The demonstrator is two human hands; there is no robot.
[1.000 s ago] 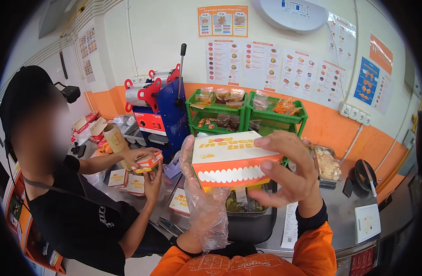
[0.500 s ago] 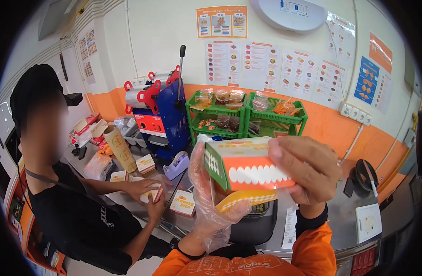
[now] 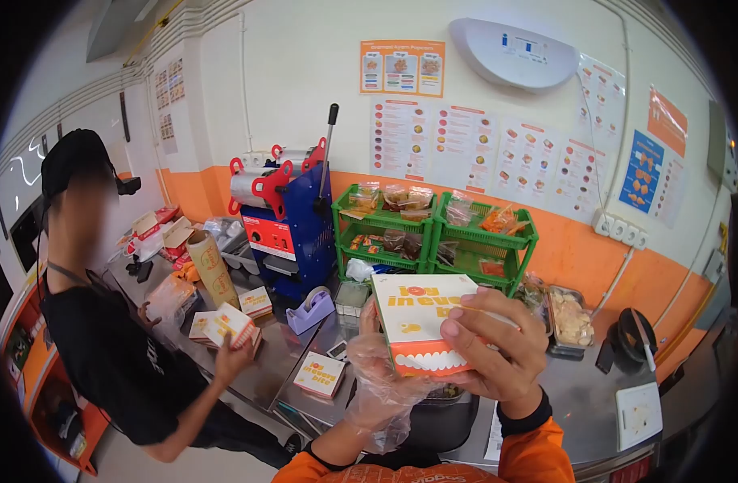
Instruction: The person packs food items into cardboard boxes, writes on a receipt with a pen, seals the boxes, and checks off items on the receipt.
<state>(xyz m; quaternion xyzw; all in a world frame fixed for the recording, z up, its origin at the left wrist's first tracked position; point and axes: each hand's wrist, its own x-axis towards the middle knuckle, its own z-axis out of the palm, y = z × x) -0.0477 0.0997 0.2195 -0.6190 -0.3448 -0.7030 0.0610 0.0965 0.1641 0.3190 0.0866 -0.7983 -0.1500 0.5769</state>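
Observation:
A white and orange food box with yellow lettering on its lid and a row of printed teeth along its front is held up before me, its lid down. My left hand, in a clear plastic glove, supports it from the left and below. Bare, my right hand grips its right side, with fingers over the lid and front. A similar box lies on the metal counter to the left, near a purple tape dispenser.
A co-worker on the left holds another box beside several more. Behind stand a blue sealing machine, a paper roll and green baskets. A food tray, black bowl and white board are at right.
The box has come level, its yellow flap no longer showing, and my right hand has shifted over it. The co-worker has lifted a box in one hand and moved the other away. The view has tilted upward.

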